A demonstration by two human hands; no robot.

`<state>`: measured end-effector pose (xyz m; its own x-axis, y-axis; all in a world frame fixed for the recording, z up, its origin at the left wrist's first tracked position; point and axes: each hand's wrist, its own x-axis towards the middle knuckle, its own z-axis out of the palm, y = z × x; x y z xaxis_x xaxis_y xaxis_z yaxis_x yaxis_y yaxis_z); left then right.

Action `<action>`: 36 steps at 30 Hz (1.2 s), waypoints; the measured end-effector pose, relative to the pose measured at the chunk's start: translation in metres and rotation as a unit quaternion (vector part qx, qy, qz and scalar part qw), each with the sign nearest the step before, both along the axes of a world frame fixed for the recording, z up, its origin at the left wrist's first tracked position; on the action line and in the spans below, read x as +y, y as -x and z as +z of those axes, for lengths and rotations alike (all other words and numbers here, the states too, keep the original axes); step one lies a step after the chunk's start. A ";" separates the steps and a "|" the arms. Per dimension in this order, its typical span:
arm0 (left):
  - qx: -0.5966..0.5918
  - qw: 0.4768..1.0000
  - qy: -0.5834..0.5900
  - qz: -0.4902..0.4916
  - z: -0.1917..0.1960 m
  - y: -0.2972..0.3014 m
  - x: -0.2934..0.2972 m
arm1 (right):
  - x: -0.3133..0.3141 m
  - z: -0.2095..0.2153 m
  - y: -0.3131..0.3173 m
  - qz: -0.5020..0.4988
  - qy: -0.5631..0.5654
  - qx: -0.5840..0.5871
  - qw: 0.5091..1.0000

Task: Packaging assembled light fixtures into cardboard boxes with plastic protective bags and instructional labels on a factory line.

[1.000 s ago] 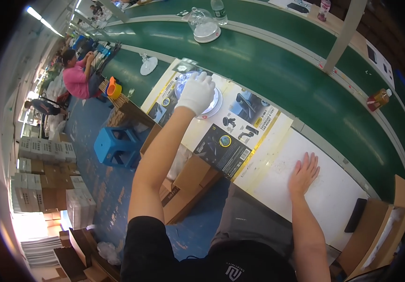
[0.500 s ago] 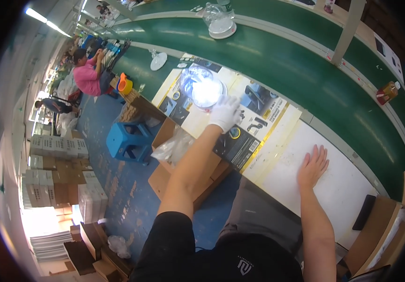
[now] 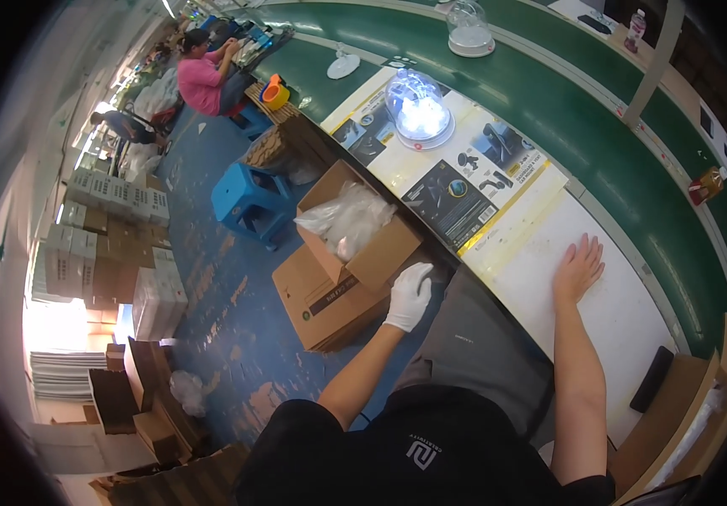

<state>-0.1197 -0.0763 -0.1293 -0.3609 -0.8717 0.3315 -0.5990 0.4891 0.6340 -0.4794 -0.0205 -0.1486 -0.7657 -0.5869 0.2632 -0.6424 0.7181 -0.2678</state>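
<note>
A clear dome with a brightly glowing inside point(image 3: 418, 105) stands upright on its round base, on the printed packaging card point(image 3: 464, 196) that covers part of the work surface. My left hand point(image 3: 410, 297), in a white glove, hangs by my thigh near the cardboard boxes, apart from the dome. Its fingers look loosely bent, and nothing shows in them. Bare and flat, my right hand point(image 3: 580, 268) rests on the white board point(image 3: 603, 316), fingers spread, holding nothing.
Beside the bench, an open cardboard box point(image 3: 380, 257) holds clear plastic bags. A blue stool point(image 3: 252, 198) stands left of it. Beyond the work surface runs a green conveyor point(image 3: 549, 93) bearing another clear dome point(image 3: 469, 29) and a white disc point(image 3: 343, 66). A person point(image 3: 205, 78) sits farther left.
My left hand has let go of the glowing dome's base and drawn back toward my lap. The dome stays on the card. My right hand remains flat on the board. The view has shifted.
</note>
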 end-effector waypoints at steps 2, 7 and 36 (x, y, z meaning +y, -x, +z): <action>-0.007 0.998 -0.058 0.023 -0.010 -0.021 0.019 | 0.005 0.000 0.006 0.014 0.000 0.014 1.000; -0.032 0.993 -0.114 0.006 -0.018 -0.050 0.042 | 0.040 0.005 0.021 0.093 0.005 -0.008 0.996; -0.299 0.941 0.105 -0.116 0.229 0.378 -0.423 | 0.098 0.038 0.064 0.000 -0.064 -0.093 0.994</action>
